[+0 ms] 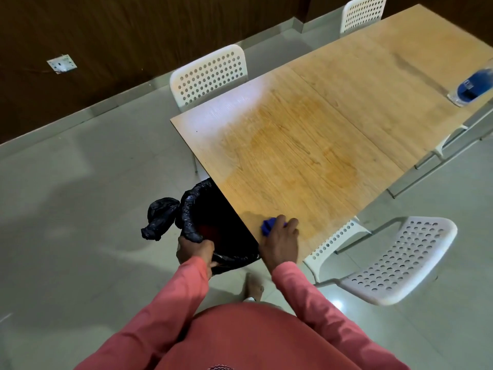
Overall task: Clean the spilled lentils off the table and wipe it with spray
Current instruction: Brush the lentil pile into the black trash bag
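A wooden table [306, 134] runs from the middle to the upper right, with a darker damp-looking patch on its near half. My right hand [280, 241] grips a blue cloth [269, 226] on the table's near corner. My left hand [196, 251] grips the rim of a bin lined with a black bag [202, 217], held just below the table's edge beside that corner. A spray bottle with blue liquid [473, 85] lies at the table's far right edge. No lentils show on the tabletop; the bin's inside is dark.
White perforated chairs stand around the table: one at the near right [394, 263], one at the far side [208, 76], another at the top [362, 12]. Grey tiled floor lies to the left. A dark wooden wall with a socket [62, 64] runs behind.
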